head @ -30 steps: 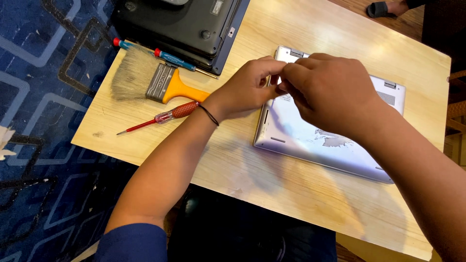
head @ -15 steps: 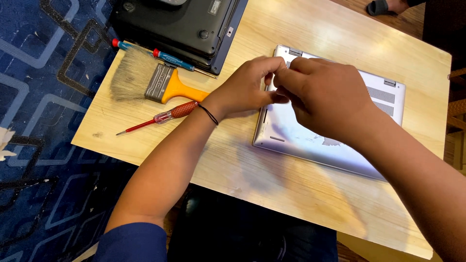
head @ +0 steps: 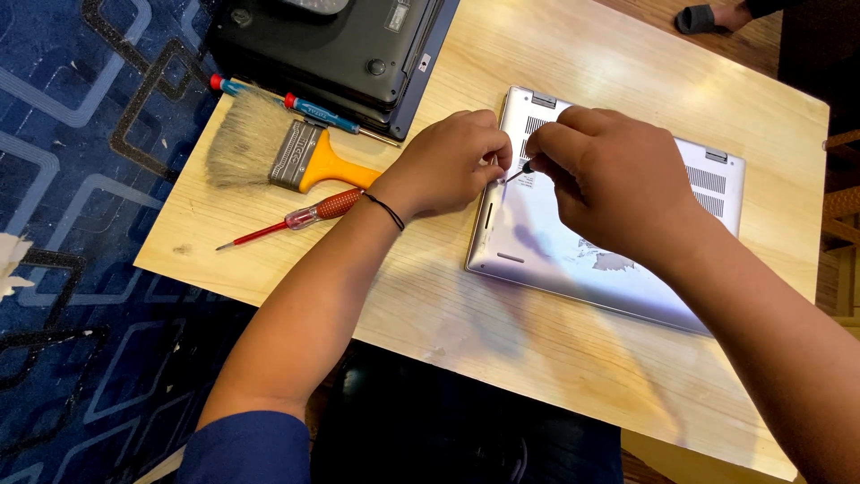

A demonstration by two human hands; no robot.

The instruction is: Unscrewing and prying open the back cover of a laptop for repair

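Your right hand (head: 618, 193) is now pinching a small dark-handled screwdriver (head: 518, 171) between closed fingers, its thin tip slanting down onto the left edge of the silver laptop (head: 609, 237), which is lying bottom up on the wooden table (head: 466, 305). A second ago both of your hands were pressed together over that corner and hiding the tool; since then you are drawing the right hand back a little, so the driver and its shaft are showing in the gap between the hands. Your left hand (head: 448, 166) is staying curled shut at the same corner, fingertips bunched just beside the driver's tip; whether it is gripping a screw or only steadying the case, you cannot tell from this view. That small parting reads as you working a fastener near the hinge end of the base panel rather than prying the cover.

Further out, the red-handled screwdriver (head: 300, 218) is lying just beside your left wrist, the orange-handled paintbrush (head: 287, 152) beyond it, a blue screwdriver (head: 313, 109) above the brush, and a dark laptop (head: 340, 45) is sitting at the table's far left corner, all unmoved
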